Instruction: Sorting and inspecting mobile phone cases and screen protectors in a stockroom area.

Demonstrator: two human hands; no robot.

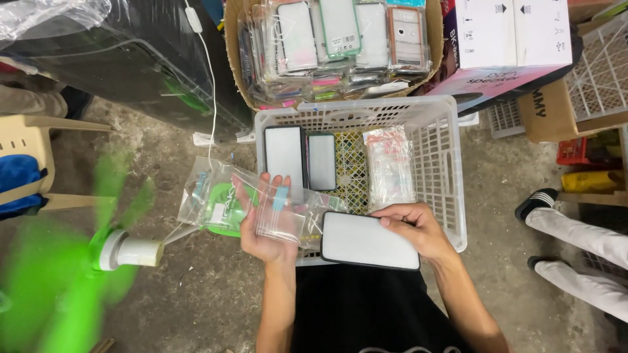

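My left hand (265, 225) holds a clear plastic sleeve (280, 212) over the near left corner of a white plastic basket (451, 196). In my right hand (415, 229) is a black-rimmed phone case with a white insert (369, 240), held flat above the basket's near edge. Inside the basket stand two more black-rimmed cases (285, 157) (321, 161), a patterned case (352, 171) and a clear packet (390, 167).
A cardboard box of packaged phone cases (340, 46) stands behind the basket. Clear bags with a green item (219, 202) lie on the concrete floor at left, near a spinning green fan (72, 261). Another person's legs and sandals (569, 229) are at right. Boxes and a white crate (602, 65) sit at back right.
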